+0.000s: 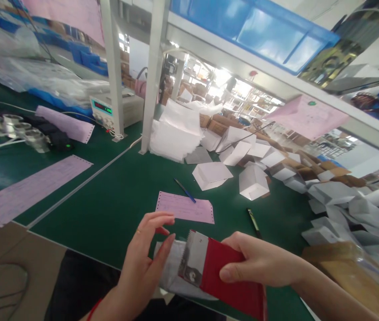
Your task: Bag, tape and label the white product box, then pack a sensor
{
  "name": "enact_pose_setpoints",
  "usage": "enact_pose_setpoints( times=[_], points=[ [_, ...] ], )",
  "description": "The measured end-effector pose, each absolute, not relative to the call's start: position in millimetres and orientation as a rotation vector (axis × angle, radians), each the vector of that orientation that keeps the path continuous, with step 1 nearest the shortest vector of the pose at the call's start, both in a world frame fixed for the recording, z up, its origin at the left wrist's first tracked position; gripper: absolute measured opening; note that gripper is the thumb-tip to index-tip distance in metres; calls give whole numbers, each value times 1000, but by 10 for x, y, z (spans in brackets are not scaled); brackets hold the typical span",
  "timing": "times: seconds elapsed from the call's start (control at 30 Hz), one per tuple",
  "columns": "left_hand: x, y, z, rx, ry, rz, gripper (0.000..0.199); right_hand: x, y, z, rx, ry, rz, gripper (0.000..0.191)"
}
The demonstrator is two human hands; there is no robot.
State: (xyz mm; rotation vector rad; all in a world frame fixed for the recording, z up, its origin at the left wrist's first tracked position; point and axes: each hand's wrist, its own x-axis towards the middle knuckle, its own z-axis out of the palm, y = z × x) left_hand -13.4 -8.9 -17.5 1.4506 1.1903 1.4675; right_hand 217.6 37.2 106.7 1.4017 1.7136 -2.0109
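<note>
My right hand (252, 261) grips a red tape dispenser (226, 272) with a toothed metal edge, near the front of the green table (109, 200). Beside its metal end, my left hand (149, 249) has its fingers apart, with the thumb near a whitish, clear-wrapped item (174, 267). That item lies partly behind the dispenser and the left hand; whether the hand touches it is unclear. A pink printed slip (185, 209) with a blue pen (185, 190) on it lies just beyond my hands.
White boxes (254, 182) and paper stacks (176, 133) cover the table's back and right. A cutter (253, 222) lies right of the slip. Shelf posts (152, 80) rise at the back. A tape-covered brown box (349, 272) sits near my right forearm.
</note>
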Motion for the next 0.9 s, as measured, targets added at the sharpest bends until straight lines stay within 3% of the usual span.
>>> enact_pose_setpoints(
  times=[0.17,0.37,0.63,0.9],
  points=[
    [-105,-239,120,1034,997,1218,28,2245,363,987,1387,1693,-2072,64],
    [-8,-78,97,1005,1030,990,45,2399,294,871,1353,1711,-2174,65],
    [-15,23,190,1070,1010,739,48,2307,342,912,1312,1742,-2135,65],
    [23,8,128,960,982,797,45,2335,353,920,1397,1671,-2059,58]
  ],
)
